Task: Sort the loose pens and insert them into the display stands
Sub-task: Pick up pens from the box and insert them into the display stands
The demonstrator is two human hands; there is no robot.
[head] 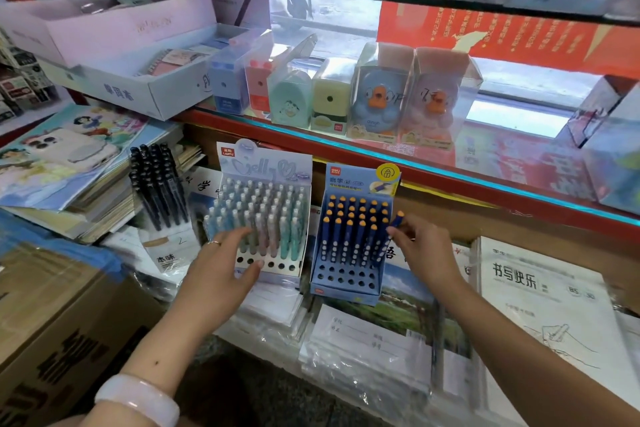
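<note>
Two pen display stands sit side by side on stacked notebooks. The pastel stand [273,270] on the left holds several pale pens, with empty holes along its front row. My left hand [225,263] rests open against its front left, fingers touching the pens. The blue stand [346,282] on the right holds several dark blue pens with orange tips and has empty holes in front. My right hand [420,246] pinches one dark blue pen [393,230] at the stand's right edge, tilted over the holes.
A bundle of black pens [157,184] leans in a stand at the left. A glass shelf edge [415,166] overhangs the stands, carrying boxed sharpeners. Wrapped notebooks [540,305] lie to the right, cardboard boxes [52,322] at lower left.
</note>
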